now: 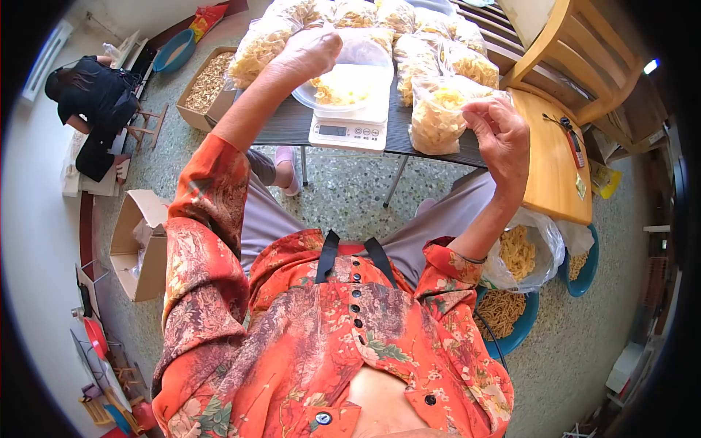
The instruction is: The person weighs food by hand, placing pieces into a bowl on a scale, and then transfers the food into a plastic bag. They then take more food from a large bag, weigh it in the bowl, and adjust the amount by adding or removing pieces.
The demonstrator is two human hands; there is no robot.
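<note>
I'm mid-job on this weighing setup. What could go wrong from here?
Two risks, as I judge it. The left hand is right over the clear bowl on the scale; a bump could skew the reading or shift the bowl. The front bag, at the right hand's fingertips, sits close to the near edge of the table, so a tug might tip it off.

Clear bag [432, 136] of yellow pieces [447, 98], bowl [371, 52] on scale [347, 133]
</note>
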